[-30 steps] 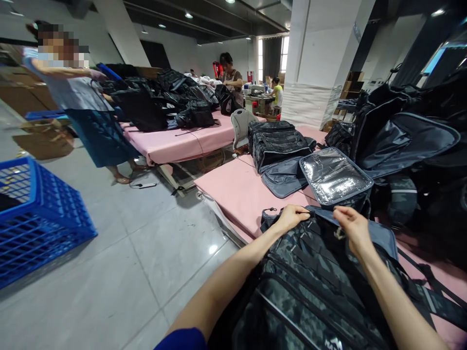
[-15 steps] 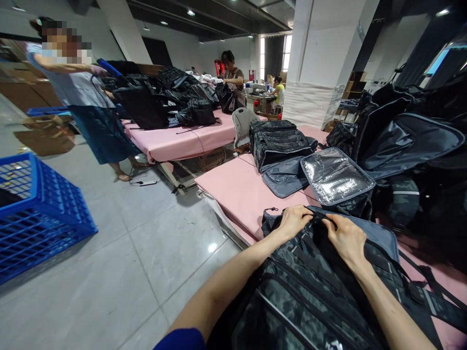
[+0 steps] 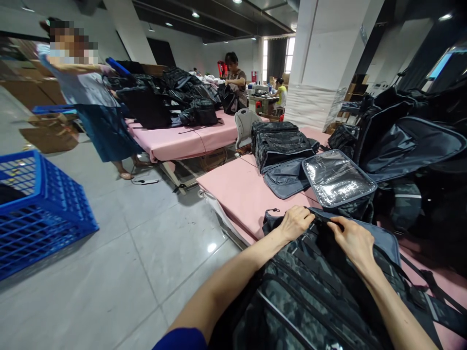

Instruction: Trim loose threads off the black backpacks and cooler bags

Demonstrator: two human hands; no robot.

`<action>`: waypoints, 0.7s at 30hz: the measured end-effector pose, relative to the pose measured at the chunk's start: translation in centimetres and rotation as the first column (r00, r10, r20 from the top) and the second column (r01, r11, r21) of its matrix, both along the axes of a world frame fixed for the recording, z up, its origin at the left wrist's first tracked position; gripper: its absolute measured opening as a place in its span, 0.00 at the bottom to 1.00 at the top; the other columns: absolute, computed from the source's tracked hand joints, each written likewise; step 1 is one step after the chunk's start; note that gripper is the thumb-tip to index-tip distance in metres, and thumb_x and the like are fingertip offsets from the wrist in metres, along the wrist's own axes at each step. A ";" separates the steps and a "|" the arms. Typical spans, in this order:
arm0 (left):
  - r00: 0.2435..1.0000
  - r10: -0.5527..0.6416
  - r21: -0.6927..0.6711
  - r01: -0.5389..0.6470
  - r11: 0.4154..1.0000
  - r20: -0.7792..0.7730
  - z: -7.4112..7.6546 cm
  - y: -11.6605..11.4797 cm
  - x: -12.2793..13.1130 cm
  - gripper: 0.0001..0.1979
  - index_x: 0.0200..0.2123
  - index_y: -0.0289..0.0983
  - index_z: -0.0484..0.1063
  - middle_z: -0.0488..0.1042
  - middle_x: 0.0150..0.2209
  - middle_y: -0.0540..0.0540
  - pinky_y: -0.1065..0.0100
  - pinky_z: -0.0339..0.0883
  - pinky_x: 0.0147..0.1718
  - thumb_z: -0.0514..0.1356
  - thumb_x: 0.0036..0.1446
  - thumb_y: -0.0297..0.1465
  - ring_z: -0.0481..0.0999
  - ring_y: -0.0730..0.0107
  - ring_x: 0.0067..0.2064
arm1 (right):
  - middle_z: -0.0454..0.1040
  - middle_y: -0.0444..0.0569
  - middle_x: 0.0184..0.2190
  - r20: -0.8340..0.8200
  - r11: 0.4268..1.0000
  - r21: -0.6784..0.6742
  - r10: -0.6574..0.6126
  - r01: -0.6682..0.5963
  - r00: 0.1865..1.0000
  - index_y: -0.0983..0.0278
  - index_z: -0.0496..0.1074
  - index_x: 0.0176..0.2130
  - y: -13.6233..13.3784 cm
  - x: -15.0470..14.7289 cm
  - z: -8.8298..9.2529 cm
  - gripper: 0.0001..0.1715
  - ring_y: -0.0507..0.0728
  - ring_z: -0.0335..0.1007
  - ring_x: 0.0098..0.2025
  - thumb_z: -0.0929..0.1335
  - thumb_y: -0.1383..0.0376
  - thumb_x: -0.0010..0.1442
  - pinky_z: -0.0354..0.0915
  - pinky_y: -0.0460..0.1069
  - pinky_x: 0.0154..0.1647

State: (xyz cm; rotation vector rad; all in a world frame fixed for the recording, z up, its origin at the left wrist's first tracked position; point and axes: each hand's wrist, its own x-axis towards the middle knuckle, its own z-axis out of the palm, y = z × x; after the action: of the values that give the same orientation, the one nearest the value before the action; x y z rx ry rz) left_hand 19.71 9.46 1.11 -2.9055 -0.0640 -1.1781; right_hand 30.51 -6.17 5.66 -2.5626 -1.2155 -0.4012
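A dark camouflage backpack point(image 3: 302, 291) lies right in front of me on the pink-covered table point(image 3: 233, 194). At its far edge, my left hand point(image 3: 297, 222) is closed, its fingers pinching the black fabric edge. Close by on the right, my right hand point(image 3: 352, 240) has thumb and fingers curled on the same edge. The fingertips of both hands are partly hidden by the dark fabric. Beyond them a grey-lined flap point(image 3: 383, 238) spreads out, and a silver foil-lined lid point(image 3: 337, 177) sits on another bag.
A camouflage bag point(image 3: 280, 143) stands farther back on the table, and open grey-lined bags point(image 3: 416, 146) pile up at the right. A blue plastic crate point(image 3: 47, 209) is on the floor at left. Co-workers handle bags at another pink table point(image 3: 189, 141).
My right hand has shifted slightly right, widening the space between my hands. My left hand stays at the bag's edge. The view has turned a little.
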 end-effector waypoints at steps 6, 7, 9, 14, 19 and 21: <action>1.000 -0.013 0.044 0.013 0.999 0.009 0.1 0.0 -0.1 0.18 0.32 0.34 0.71 0.69 0.26 0.46 0.67 0.55 0.30 0.44 0.66 0.26 0.67 0.72 0.31 | 0.77 0.50 0.31 -0.051 1.000 -0.004 0.018 -0.018 0.999 0.57 0.77 0.40 0.0 0.1 0.2 0.15 0.58 0.71 0.32 0.65 0.55 0.58 0.55 0.48 0.29; 1.000 -0.020 0.040 0.020 0.999 0.002 0.1 0.0 -0.1 0.18 0.33 0.34 0.71 0.69 0.27 0.46 0.67 0.55 0.30 0.43 0.66 0.26 0.67 0.72 0.31 | 0.77 0.50 0.31 -0.065 1.000 -0.002 0.021 -0.021 0.998 0.57 0.77 0.40 0.0 0.1 0.2 0.15 0.58 0.71 0.32 0.65 0.55 0.57 0.55 0.48 0.29; 0.999 -0.035 0.030 0.036 0.999 -0.012 0.2 0.0 -0.2 0.17 0.33 0.34 0.71 0.69 0.27 0.46 0.67 0.55 0.31 0.43 0.66 0.26 0.67 0.73 0.31 | 0.77 0.50 0.31 -0.096 1.000 0.003 0.026 -0.026 0.995 0.57 0.77 0.39 0.1 0.1 0.2 0.15 0.58 0.71 0.32 0.65 0.55 0.57 0.55 0.48 0.29; 0.999 -0.036 0.026 0.037 0.999 -0.006 0.0 0.0 -0.2 0.17 0.33 0.34 0.72 0.69 0.27 0.46 0.67 0.55 0.31 0.44 0.66 0.27 0.67 0.72 0.31 | 0.77 0.46 0.28 -0.217 1.000 0.012 0.025 -0.023 0.976 0.56 0.77 0.35 0.1 0.8 0.2 0.15 0.58 0.71 0.31 0.64 0.54 0.56 0.55 0.48 0.28; 0.999 -0.013 0.045 0.010 0.999 0.053 -0.3 0.1 -0.1 0.17 0.32 0.34 0.72 0.69 0.26 0.47 0.67 0.55 0.30 0.45 0.65 0.27 0.67 0.72 0.30 | 0.77 0.43 0.30 -0.326 0.999 0.034 0.015 -0.004 0.945 0.55 0.76 0.36 0.0 1.2 0.5 0.15 0.57 0.72 0.34 0.63 0.54 0.57 0.58 0.47 0.31; 0.998 -0.014 0.064 0.010 0.998 0.057 -0.3 0.2 -0.1 0.16 0.32 0.34 0.72 0.69 0.26 0.47 0.67 0.55 0.29 0.45 0.65 0.27 0.67 0.73 0.30 | 0.77 0.44 0.32 -0.334 1.000 0.027 0.002 0.008 0.943 0.55 0.77 0.37 0.1 1.0 0.5 0.15 0.59 0.72 0.36 0.64 0.53 0.54 0.57 0.48 0.32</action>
State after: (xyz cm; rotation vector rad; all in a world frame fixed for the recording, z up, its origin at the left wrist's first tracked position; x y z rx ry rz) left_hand 19.63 9.63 0.80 -2.8211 -0.0085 -1.2418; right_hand 31.55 -6.05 6.19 -2.4768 -1.0715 0.0202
